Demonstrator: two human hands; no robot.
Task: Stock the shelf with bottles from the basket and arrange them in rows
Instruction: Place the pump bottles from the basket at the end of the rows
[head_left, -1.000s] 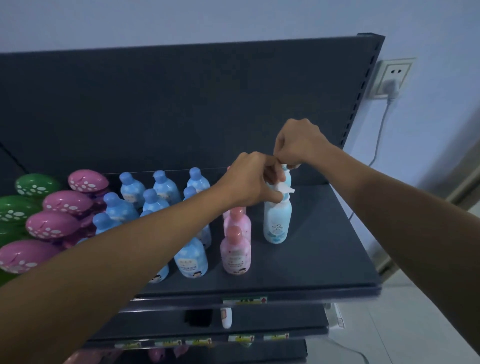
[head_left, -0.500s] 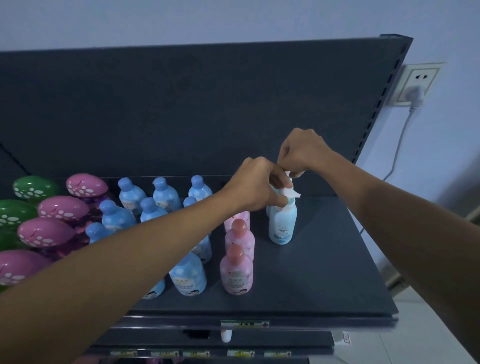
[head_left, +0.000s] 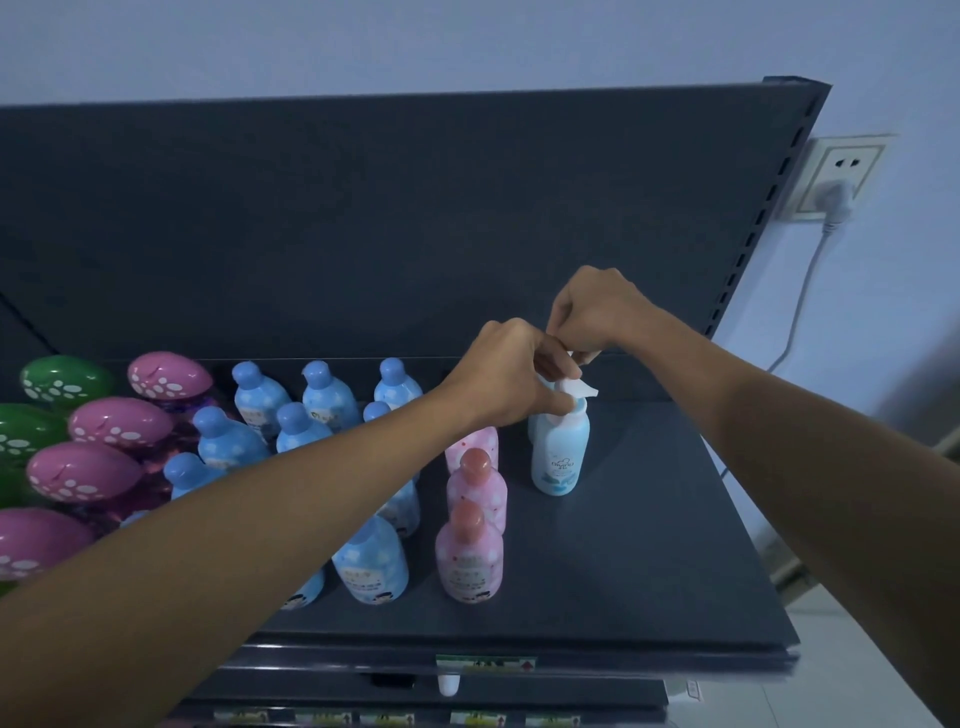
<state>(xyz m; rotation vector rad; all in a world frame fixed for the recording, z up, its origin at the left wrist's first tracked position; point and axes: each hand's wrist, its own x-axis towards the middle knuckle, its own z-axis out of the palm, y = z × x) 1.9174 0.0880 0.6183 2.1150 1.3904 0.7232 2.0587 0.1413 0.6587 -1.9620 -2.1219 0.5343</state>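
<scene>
Shelf (head_left: 649, 545): dark, with a bare stretch toward its right edge.
Pump bottle (head_left: 560, 452): pale blue, upright, nearer the back edge, just right of the pink row.
Left hand (head_left: 511, 376): fingers curled round the pump bottle's neck, under its white spout.
Right hand (head_left: 592, 309): fingertips pinch a small white piece (head_left: 582, 357) just above the spout; what it is cannot be told.
Pink bottles (head_left: 470, 561): one row running front to back, mid-shelf.
Blue bottles (head_left: 370, 564): rows left of the pink ones, partly behind the left forearm.
Egg-shaped containers (head_left: 119, 422): pink and green, at the left end.
Wall socket (head_left: 836, 179): beyond the right edge, plug inserted.
</scene>
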